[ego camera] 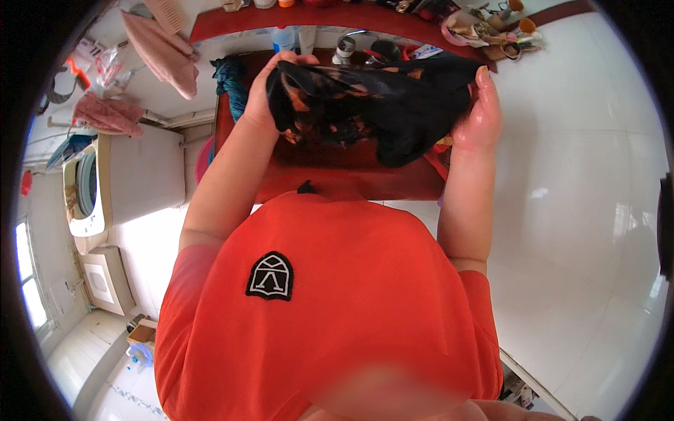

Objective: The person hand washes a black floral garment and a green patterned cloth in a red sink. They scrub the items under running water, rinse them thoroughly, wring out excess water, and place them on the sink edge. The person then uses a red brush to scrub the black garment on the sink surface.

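A wet-looking black cloth (421, 100) with orange-brown patches stretches between my two hands above a dark red counter (347, 181). At its left end, my left hand (266, 87) grips the fabric, the fingers partly behind it. My right hand (482, 116) holds the other end, with its thumb up along the edge and the skin glistening wet. Folds hang lower near the right side. What lies directly beneath the cloth is mostly hidden. Beside my left hand, a twisted teal cloth (230, 84) rests on the counter's left edge.
A dark red shelf (326, 20) runs behind the counter. Below it stand a blue bottle (283, 39) and a jar (344, 48). A pink basket of brushes (463, 29) sits at the right. Pink towels (163, 60) hang at left, above a washing machine (139, 173). A white tiled wall (568, 158) is right.
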A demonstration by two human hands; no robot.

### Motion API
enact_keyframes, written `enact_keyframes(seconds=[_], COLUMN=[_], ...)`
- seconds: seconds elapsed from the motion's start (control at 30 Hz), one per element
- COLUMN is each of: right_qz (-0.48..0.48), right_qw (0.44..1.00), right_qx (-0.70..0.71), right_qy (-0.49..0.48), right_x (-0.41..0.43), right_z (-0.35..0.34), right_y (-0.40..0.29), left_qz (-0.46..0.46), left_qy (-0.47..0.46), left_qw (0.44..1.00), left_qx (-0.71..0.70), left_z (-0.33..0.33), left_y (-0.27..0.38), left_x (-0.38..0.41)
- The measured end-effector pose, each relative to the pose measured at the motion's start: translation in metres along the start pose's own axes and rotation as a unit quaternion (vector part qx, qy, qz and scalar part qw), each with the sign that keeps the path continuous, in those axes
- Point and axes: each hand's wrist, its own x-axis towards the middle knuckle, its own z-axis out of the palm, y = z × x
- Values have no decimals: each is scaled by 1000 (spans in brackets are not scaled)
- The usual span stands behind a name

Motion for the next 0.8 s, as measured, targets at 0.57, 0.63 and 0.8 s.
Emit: enact_keyframes(seconds=[0.57,0.63,0.8], right_qz=[-145,-143,-85], right_qw=[980,973,888], right_qx=[-111,-156,-452], right_qy=[74,89,30], right_x=[47,55,44], right_z=[-22,-45,-25], right_y=[-91,-88,-60], left_qz=[158,99,36], left_qy=[19,1,-78], left_qw=[971,978,950], left_qx=[180,183,301], left_z=[55,129,225], left_y=[59,39,14], left_x=[35,48,37])
